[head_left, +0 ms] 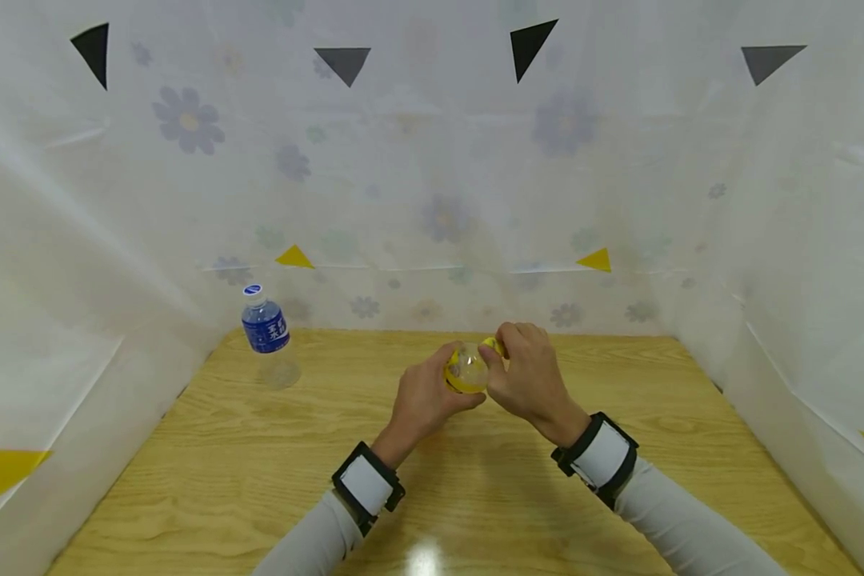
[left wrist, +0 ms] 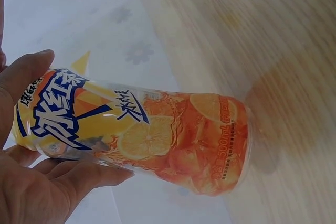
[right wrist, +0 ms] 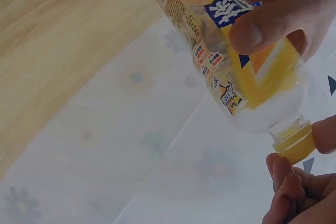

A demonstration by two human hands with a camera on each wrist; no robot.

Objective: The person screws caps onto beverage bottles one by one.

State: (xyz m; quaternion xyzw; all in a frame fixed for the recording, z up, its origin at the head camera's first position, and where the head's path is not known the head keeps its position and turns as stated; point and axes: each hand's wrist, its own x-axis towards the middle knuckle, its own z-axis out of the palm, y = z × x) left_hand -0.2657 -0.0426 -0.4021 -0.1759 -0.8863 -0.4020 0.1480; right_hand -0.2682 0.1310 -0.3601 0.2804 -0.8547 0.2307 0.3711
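Note:
A clear plastic iced tea bottle (head_left: 470, 369) with a yellow and orange label is between both hands over the table. My left hand (head_left: 426, 394) grips its upper body, thumb on one side and fingers on the other, as the left wrist view shows. My right hand (head_left: 529, 374) pinches the yellow bottle cap (right wrist: 295, 143) between thumb and fingers. The cap sits at the bottle's neck; whether it is loose I cannot tell. In the left wrist view the bottle's base is close to the wood surface, and I cannot tell whether it touches.
Toward the back left of the wooden table (head_left: 259, 480) stands a water bottle (head_left: 265, 330) with a blue label and white cap. Pale flowered sheeting (head_left: 432, 160) hangs behind the table and along both sides, with black, grey and yellow triangles on it.

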